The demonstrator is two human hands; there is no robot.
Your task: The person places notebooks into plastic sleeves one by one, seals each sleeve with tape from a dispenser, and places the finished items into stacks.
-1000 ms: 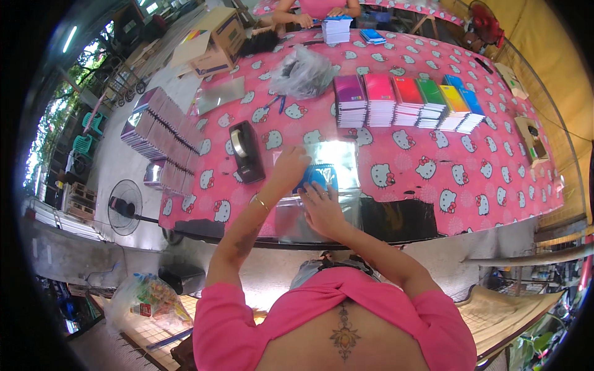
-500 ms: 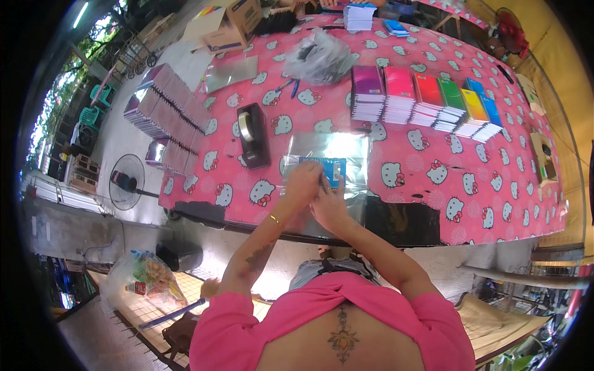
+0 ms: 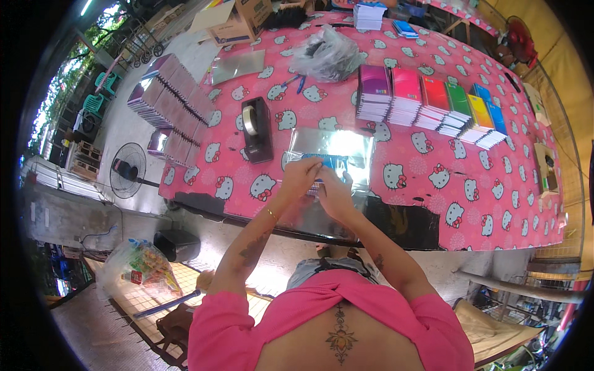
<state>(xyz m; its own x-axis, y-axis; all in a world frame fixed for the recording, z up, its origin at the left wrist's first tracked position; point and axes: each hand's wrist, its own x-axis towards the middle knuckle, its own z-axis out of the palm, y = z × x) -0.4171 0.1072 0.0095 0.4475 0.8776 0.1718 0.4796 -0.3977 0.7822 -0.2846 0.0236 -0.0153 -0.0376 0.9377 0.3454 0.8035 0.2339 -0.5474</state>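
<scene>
A small blue notebook [image 3: 334, 162] lies on a clear plastic sheet [image 3: 303, 141] close to the table's front edge. My left hand [image 3: 303, 174] is closed, its fingertips pinching the notebook's left part. Beside it, almost touching, my right hand [image 3: 336, 193] has its fingers curled over the notebook's near side. Both hands hide much of the cover, and the exact grip of the fingertips is partly covered. A black tape dispenser [image 3: 258, 133] with a roll of tape stands to the left of the sheet.
Stacked notebooks in several colours [image 3: 427, 102] stand at the right, and spiral-bound stacks [image 3: 170, 102] at the left edge. Beyond the sheet are a grey plastic bag [image 3: 327, 55], pens [image 3: 300, 83], more clear sheets [image 3: 238, 66] and a cardboard box [image 3: 238, 21]. A fan [image 3: 128, 170] stands left.
My right hand's fingers, stretched across the notebook before, are now more curled at its near side. The left hand keeps its pinch. The whole view has shifted slightly.
</scene>
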